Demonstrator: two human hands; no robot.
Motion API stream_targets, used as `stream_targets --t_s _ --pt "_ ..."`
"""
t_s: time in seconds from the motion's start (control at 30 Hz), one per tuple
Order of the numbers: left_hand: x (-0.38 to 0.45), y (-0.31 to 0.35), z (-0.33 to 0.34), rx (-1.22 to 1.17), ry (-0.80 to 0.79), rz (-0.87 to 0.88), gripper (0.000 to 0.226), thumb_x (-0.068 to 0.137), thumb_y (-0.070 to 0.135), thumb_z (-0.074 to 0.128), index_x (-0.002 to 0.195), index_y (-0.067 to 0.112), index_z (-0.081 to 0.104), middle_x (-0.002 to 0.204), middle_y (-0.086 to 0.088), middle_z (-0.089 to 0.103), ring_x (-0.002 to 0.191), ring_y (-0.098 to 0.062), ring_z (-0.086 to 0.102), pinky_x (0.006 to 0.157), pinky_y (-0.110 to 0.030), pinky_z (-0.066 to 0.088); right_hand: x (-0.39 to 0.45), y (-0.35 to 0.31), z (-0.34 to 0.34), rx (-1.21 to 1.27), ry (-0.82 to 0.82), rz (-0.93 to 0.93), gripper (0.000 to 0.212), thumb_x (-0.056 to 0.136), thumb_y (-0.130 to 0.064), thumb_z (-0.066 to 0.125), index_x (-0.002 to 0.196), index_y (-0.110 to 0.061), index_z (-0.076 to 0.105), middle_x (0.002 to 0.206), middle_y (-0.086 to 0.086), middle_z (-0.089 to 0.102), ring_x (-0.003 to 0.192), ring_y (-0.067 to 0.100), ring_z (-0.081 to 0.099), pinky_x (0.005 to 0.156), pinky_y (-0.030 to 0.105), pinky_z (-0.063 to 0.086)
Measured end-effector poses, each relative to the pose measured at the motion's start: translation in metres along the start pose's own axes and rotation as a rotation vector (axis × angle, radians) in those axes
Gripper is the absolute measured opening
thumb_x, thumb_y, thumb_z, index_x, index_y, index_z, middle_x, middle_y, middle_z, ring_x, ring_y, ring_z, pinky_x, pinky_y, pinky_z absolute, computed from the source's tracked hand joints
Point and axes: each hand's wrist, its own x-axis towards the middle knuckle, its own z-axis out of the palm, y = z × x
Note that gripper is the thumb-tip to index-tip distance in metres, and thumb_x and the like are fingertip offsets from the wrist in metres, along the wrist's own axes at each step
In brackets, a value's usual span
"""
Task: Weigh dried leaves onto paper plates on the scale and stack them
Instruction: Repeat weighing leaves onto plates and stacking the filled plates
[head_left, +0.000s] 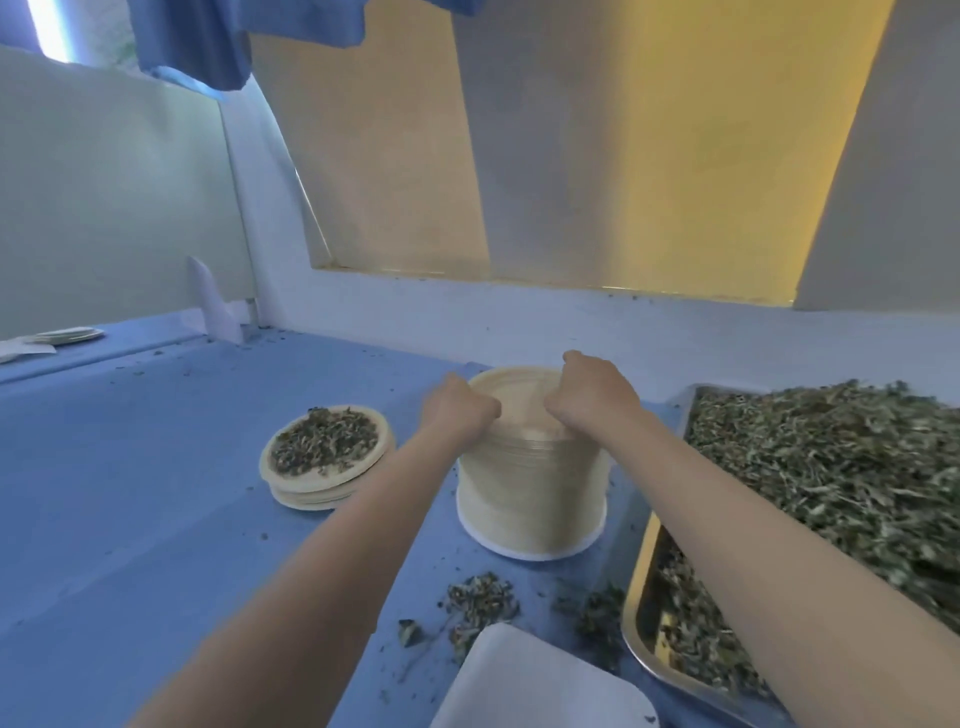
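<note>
1. Both hands at the top of a tall stack of blank cream paper plates (530, 488), set on the blue surface (130, 519) between a short pile of filled plates and a metal tray.
2. Left hand (457, 410) curled over the near left rim of the top plate; grip narrow, fingers bent onto the plate edge, apparently pinching it.
3. Right hand (592, 400) curled over the right rim, fingertips tucked down among the upper plates; grip narrow too, seemingly peeling one plate loose. Whether a single plate is already free: cannot tell.
4. Done so far, judging by the layout: a short stack of filled paper plates (324, 462) just left of the tall stack, the top one heaped with dark dried leaves, more plates beneath it.
5. Left to do: a large supply of loose dried greenish leaves (831, 483) filling the shiny rectangular metal tray (636, 623) on the right, and many blank plates unused, so probably early to midway.
6. White flat-topped object with rounded corners (535, 686) at the bottom edge, likely the scale, bare of any plate; display not in view.
7. Spilled leaf crumbs (483, 608) scattered on the surface between that object and the tall stack.
8. Likely next: one plate separated and carried down to the white platform for a fresh portion.
</note>
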Motion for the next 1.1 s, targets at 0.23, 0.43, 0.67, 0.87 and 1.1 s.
stream_targets --t_s 0.23,0.43,0.67,0.87,1.1 --pt "-0.001 0.009 -0.007 0.225 0.014 0.032 0.007 0.088 0.009 0.046 0.082 0.008 0.043 0.084 -0.005 0.043 0.073 -0.018 0.044 0.060 -0.031 0.036 0.003 0.033 -0.009 0.052 -0.040 0.025 0.027 0.084 0.001 0.045 0.065 -0.012 0.031 0.069 0.003 0.036 0.056 0.016 0.032 0.048 0.027 0.024" --pt "-0.005 0.035 -0.022 0.177 0.058 0.104 0.026 0.090 0.003 0.037 0.068 0.014 0.027 0.073 -0.001 0.032 0.061 -0.012 0.028 0.052 -0.024 0.023 0.004 0.019 -0.034 -0.067 0.023 -0.052 0.035 0.081 0.009 0.043 0.059 -0.013 0.027 0.061 0.002 0.027 0.050 0.016 0.024 0.045 0.026 0.019" --pt "-0.044 0.042 -0.037 0.063 0.125 0.160 0.032 0.085 -0.003 0.035 0.066 0.016 0.019 0.069 0.000 0.022 0.058 -0.014 0.018 0.051 -0.024 0.015 -0.022 0.023 -0.051 0.070 0.041 -0.051 0.022 0.085 0.002 0.044 0.104 0.004 0.056 0.101 0.017 0.057 0.076 0.028 0.054 0.061 0.035 0.046" --pt "-0.113 0.019 -0.038 -0.115 0.304 0.179 0.030 0.080 -0.007 0.029 0.065 0.016 0.016 0.069 0.000 0.019 0.059 -0.015 0.014 0.051 -0.028 0.012 -0.072 0.040 -0.042 0.092 0.079 -0.120 0.050 0.089 -0.001 0.050 0.139 -0.006 0.043 0.131 0.013 0.055 0.098 0.027 0.059 0.077 0.033 0.053" --pt "-0.180 -0.020 -0.040 -0.123 0.355 0.087 0.029 0.082 -0.007 0.029 0.064 0.014 0.018 0.068 -0.001 0.021 0.057 -0.016 0.015 0.050 -0.027 0.014 -0.148 0.049 -0.024 0.600 0.110 -0.032 0.031 0.095 -0.012 0.041 0.118 -0.010 0.062 0.095 0.014 0.070 0.081 0.025 0.069 0.078 0.039 0.058"
